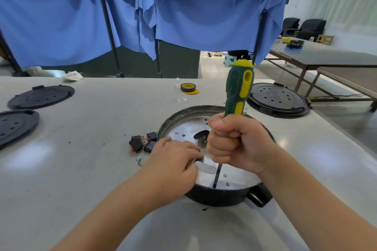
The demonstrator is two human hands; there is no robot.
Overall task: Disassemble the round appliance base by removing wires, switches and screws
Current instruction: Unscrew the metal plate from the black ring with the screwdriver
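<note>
Head cam: right hand (237,144) fisted around green-and-yellow screwdriver (238,89), tip down in round black-rimmed metal appliance base (220,195); left hand (173,161), fingers curled, rested on it.

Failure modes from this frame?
1. The right hand fists the screwdriver upright, with the left hand resting right beside the shaft; a slip may jab the fingers.
2. The round base sits near the table edge and could skid.
</note>
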